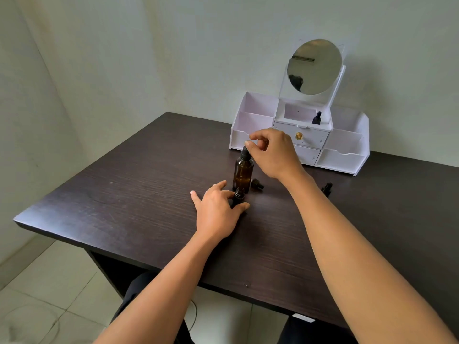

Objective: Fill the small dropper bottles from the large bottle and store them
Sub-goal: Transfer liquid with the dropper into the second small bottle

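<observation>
The likely fragile tall amber glass bottle [243, 173] is pinched at its black dropper cap [244, 154] by the right hand [274, 153], the small dark bottle [239, 195] gripped by the left hand [218, 209].

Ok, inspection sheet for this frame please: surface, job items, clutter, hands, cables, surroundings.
Surface: dark table, wood grain.
Job's things: large bottle upright; small bottle uncapped before it; loose dropper cap lying beside; stored bottle in white organizer; another bottle by right forearm.
Clutter: nothing seen.
Hands: left hand grips small bottle; right hand pinches large bottle's dropper top.
Cables: thin cord under table edge.
Surroundings: pale walls, tiled floor, mirror.
</observation>
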Demonstrator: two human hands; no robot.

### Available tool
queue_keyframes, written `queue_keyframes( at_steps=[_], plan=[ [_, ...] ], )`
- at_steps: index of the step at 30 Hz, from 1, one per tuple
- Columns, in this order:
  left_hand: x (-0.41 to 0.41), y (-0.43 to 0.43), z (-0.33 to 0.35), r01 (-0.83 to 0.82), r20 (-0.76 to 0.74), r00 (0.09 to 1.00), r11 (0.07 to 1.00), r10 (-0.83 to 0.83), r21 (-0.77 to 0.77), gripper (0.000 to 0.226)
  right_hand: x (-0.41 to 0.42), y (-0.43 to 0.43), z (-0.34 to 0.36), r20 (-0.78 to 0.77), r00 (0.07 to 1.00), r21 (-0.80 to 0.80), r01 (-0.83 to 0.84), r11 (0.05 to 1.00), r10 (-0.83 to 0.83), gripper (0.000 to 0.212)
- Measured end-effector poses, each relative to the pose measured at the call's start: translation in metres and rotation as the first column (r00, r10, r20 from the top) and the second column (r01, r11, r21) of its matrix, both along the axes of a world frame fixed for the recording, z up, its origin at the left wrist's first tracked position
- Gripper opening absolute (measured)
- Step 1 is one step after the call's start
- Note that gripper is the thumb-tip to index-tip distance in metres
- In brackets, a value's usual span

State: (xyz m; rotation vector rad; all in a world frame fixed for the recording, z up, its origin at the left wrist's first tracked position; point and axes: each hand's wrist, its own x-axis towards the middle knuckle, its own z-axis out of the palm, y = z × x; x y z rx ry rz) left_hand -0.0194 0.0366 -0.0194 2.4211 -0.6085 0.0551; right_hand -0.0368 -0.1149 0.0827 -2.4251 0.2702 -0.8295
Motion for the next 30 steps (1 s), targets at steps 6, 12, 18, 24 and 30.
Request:
queue_keyframes(
  at_steps=[6,12,18,24,30],
  plan=[
    [0.0014,-0.0001,-0.0005,0.007,0.001,1.0,1.0,-0.007,0.005,0.051,-0.0013,0.0027,0.0005,-0.033,0.999,-0.006,0.002,1.0,-0.002,0.022],
    [0.0023,-0.0013,-0.0012,0.0,-0.004,1.0,1.0,0.0,0.005,0.05,-0.0014,0.0045,0.0026,-0.043,0.999,-0.016,0.007,1.0,-0.008,0.019],
    [0.0022,-0.0013,-0.002,0.003,-0.001,1.0,1.0,-0.003,0.006,0.05,-0.0001,0.0049,0.0022,-0.029,1.0,-0.062,-0.001,0.998,-0.001,0.014],
    [0.0024,-0.0013,-0.0024,0.0,0.002,1.0,1.0,0.0,0.01,0.05,-0.0006,0.0008,0.0002,-0.003,1.0,-0.014,-0.019,1.0,0.019,0.027],
    [0.0021,-0.0016,-0.0016,-0.003,0.007,1.0,1.0,0.003,0.002,0.05,-0.0007,-0.003,-0.0001,-0.035,0.999,-0.014,-0.017,1.0,0.016,0.026]
  ],
)
